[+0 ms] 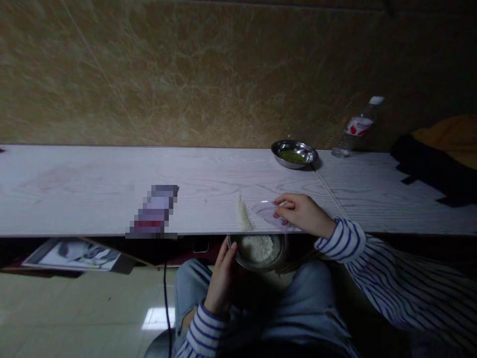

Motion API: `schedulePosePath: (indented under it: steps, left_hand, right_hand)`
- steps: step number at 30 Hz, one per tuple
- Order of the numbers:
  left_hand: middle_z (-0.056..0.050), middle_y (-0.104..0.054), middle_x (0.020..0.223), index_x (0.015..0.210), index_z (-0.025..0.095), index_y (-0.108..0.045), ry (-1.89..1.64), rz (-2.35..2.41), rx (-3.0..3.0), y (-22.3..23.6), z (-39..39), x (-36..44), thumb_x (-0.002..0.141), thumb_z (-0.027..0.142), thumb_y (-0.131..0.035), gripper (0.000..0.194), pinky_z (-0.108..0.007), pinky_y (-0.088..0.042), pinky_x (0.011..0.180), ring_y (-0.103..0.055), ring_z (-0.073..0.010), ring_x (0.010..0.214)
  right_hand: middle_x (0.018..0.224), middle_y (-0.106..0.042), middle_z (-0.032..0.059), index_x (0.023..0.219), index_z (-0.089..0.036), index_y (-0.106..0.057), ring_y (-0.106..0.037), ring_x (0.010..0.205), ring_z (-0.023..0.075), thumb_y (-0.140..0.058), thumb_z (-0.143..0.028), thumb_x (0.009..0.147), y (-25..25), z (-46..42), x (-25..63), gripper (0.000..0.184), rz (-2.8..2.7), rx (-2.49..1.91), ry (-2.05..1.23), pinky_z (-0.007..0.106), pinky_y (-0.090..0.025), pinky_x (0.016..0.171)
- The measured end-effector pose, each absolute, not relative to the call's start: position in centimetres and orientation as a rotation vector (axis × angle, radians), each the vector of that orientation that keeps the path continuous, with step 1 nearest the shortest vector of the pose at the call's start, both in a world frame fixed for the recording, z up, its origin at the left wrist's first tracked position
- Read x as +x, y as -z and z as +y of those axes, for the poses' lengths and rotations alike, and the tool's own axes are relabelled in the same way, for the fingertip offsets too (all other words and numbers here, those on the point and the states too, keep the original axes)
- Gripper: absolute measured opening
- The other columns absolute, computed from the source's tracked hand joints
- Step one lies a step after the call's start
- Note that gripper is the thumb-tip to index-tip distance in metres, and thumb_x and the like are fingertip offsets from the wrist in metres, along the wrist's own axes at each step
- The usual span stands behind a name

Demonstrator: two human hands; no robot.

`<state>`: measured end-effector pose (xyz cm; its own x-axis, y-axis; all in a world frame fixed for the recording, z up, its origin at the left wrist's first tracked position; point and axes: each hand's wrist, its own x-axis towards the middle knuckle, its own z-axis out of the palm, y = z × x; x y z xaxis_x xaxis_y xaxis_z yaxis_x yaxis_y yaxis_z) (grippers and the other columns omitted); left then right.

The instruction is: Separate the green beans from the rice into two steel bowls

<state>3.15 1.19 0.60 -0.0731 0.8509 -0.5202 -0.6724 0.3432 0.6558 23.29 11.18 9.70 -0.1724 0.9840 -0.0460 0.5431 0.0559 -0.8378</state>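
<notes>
My left hand grips the left side of a round bowl just below the table's front edge. White rice lies inside that bowl. Between the thumb and fingers of my right hand is a clear plastic lid, resting on or just over the tabletop. A small heap of loose rice sits close to the edge, left of the lid and above the bowl. Farther back, a steel bowl contains green grains, likely mung beans; neither hand touches it.
A capped plastic bottle stands by the marbled wall at the right. Dark and orange cloth lies at the far right. A pixelated flat object is on the white table, left of the rice. Below hangs an open shelf with a picture.
</notes>
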Motion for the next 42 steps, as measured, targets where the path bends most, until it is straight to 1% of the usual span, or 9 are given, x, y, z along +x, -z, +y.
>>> schedulePosePath:
  steps: [2,7,11,15,23,26,31,36,42]
  left_hand:
    - [-0.01,-0.067,0.146,0.147,0.024,-0.06,-1.274,1.047,0.223,-0.2,1.1,3.1,0.084,0.028,-0.078,0.065,-0.038,-0.05,0.11,-0.055,-0.0308,0.141]
    - [-0.011,-0.065,0.148,0.145,0.023,-0.061,-1.274,1.065,0.207,0.2,0.7,2.5,0.086,0.029,-0.076,0.061,-0.037,-0.051,0.109,-0.055,-0.0302,0.141]
    - [-0.011,-0.061,0.152,0.147,0.022,-0.059,-1.259,1.095,0.193,0.0,0.5,1.7,0.09,0.027,-0.072,0.058,-0.036,-0.052,0.108,-0.054,-0.0292,0.142]
    - [-0.012,-0.062,0.152,0.146,0.021,-0.059,-1.271,1.105,0.158,0.3,0.5,1.3,0.089,0.026,-0.073,0.059,-0.038,-0.052,0.108,-0.054,-0.0307,0.142]
    - [-0.014,-0.058,0.155,0.148,0.021,-0.057,-1.269,1.076,0.163,0.7,1.0,1.2,0.081,0.03,-0.082,0.072,-0.037,-0.051,0.109,-0.051,-0.0327,0.144]
    - [-0.012,-0.058,0.156,0.146,0.021,-0.059,-1.285,1.089,0.188,1.4,1.0,1.2,0.081,0.032,-0.082,0.07,-0.036,-0.05,0.109,-0.049,-0.0326,0.146]
    - [-0.011,-0.061,0.153,0.144,0.023,-0.061,-1.318,1.071,0.229,2.5,0.9,1.3,0.082,0.037,-0.081,0.067,-0.034,-0.051,0.107,-0.054,-0.0315,0.142]
    - [-0.007,-0.063,0.151,0.138,0.028,-0.066,-1.314,1.084,0.248,2.4,0.9,1.2,0.085,0.036,-0.077,0.055,-0.032,-0.055,0.1,-0.055,-0.0309,0.141]
    - [-0.007,-0.062,0.152,0.143,0.031,-0.062,-1.302,1.107,0.271,2.2,1.0,1.3,0.086,0.037,-0.074,0.059,-0.033,-0.059,0.089,-0.06,-0.0312,0.136]
  right_hand:
    - [0.074,-0.08,0.006,0.092,-0.016,-0.073,-0.066,0.051,0.0129,-0.066,-0.011,0.085,-9.9,13.9,23.0,0.01,-1.69,-1.521,-1.054,0.021,-0.05,0.048]
    - [0.077,-0.079,0.0071,0.1,-0.012,-0.076,-0.061,0.051,0.0087,-0.067,-0.009,0.088,-9.7,21.3,20.4,0.015,-1.7,-1.491,-0.954,0.018,-0.048,0.049]
    - [0.077,-0.08,0.0072,0.102,-0.01,-0.078,-0.063,0.055,0.0086,-0.065,-0.007,0.089,-8.7,25.3,18.3,0.019,-1.766,-1.463,-0.933,0.019,-0.053,0.059]
    - [0.077,-0.079,0.0069,0.101,-0.011,-0.079,-0.069,0.065,0.0113,-0.068,-0.009,0.089,-7.5,26.9,17.3,0.016,-1.834,-1.425,-0.967,0.021,-0.055,0.067]
    - [0.076,-0.077,0.0045,0.099,-0.015,-0.081,-0.07,0.067,0.0125,-0.067,-0.009,0.089,-7.0,25.6,16.7,0.019,-1.963,-1.318,-1.158,0.022,-0.056,0.068]
    - [0.077,-0.077,0.0045,0.099,-0.015,-0.081,-0.069,0.067,0.0129,-0.069,-0.011,0.087,-7.2,24.4,16.8,0.018,-2.005,-1.264,-1.225,0.024,-0.056,0.069]
    - [0.076,-0.076,0.0038,0.101,-0.015,-0.081,-0.068,0.069,0.0122,-0.067,-0.012,0.087,-7.2,22.5,17.2,0.019,-2.043,-1.189,-1.315,0.023,-0.054,0.07]
    - [0.078,-0.077,0.0039,0.103,-0.015,-0.081,-0.069,0.071,0.0126,-0.067,-0.014,0.087,-7.1,20.7,17.4,0.021,-2.048,-1.16,-1.371,0.024,-0.055,0.071]
    - [0.081,-0.077,0.0058,0.105,-0.013,-0.081,-0.069,0.073,0.0142,-0.068,-0.017,0.088,-7.2,18.6,17.7,0.022,-2.062,-1.14,-1.411,0.028,-0.055,0.076]
